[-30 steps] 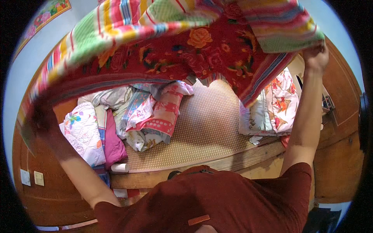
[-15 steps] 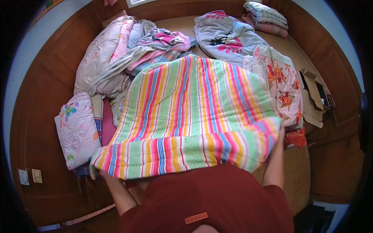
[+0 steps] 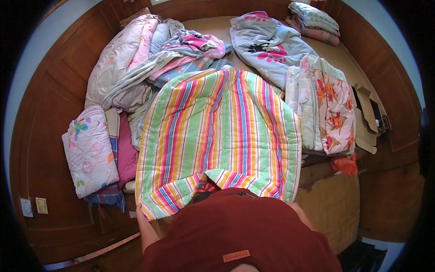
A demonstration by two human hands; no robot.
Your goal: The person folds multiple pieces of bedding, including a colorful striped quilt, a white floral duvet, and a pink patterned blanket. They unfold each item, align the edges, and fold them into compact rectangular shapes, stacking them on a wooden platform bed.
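Observation:
A quilt (image 3: 226, 131) with green, pink, yellow and blue stripes spreads in front of me, its far end among the bedding and its near edge sagging in folds by my body. My left hand (image 3: 142, 214) is closed on its near left corner. At the near right corner, my right hand (image 3: 295, 207) grips the edge; its fingers are mostly hidden by the cloth and my dark red shirt (image 3: 244, 231).
A folded white patterned quilt (image 3: 90, 154) lies at left, with a rumpled heap of bedding (image 3: 122, 59) beyond. Folded flowered bedding (image 3: 335, 109), a grey-blue blanket (image 3: 267, 45), an opened cardboard box (image 3: 366, 113) and a red plastic bag (image 3: 345, 164) are at right.
My right hand has come inward and down toward my body, bringing the quilt's right side off the flowered bedding. The near edge now droops in the middle. My left hand has shifted slightly right.

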